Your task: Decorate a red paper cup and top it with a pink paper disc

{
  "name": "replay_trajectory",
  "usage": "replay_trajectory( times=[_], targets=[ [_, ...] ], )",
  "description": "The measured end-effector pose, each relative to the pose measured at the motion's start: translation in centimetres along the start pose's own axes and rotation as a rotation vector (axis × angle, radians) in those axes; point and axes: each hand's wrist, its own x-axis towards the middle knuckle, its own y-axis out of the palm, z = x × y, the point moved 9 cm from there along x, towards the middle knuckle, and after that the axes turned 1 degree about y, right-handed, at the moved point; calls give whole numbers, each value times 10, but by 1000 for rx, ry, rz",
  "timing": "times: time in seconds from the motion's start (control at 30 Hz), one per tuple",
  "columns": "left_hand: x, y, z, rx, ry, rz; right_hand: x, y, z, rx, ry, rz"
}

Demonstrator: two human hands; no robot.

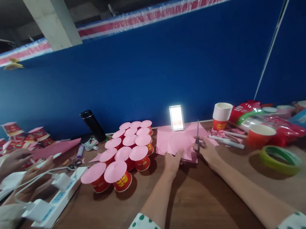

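Observation:
My right hand (208, 151) grips a pair of scissors (197, 135) with the blades pointing up and away over a stack of pink paper sheets (170, 140). My left hand (172, 161) pinches the near edge of the pink paper, fingers closed on it. Both forearms reach out over the brown wooden table (202, 201). A faint circle shows on the top sheet.
Several upturned red paper cups topped with pink discs (125, 158) stand to the left. A stack of cups (221, 115), a red cup (258, 135), a green tape ring (280, 159) and snack bags lie right. A power strip (54, 201), black flask (93, 125), lit phone (176, 117) and another person's hands (14, 165) are nearby.

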Motion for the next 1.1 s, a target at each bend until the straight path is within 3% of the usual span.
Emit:
replay_trajectory(
  times=[0.27, 0.53, 0.77, 1.1],
  targets=[
    [2, -14, 2, -360, -36, -160, -11, 28, -3, -221, -77, 209],
    [-1, -7, -2, -544, -56, -120, -29, 53, 3, -316, -171, 408],
    [0, -5, 1, -546, -66, -106, -30, 53, 4, -380, -160, 392],
    [-1, -8, 3, -533, -109, -144, -32, 56, 2, -299, -98, 423]
  ],
)
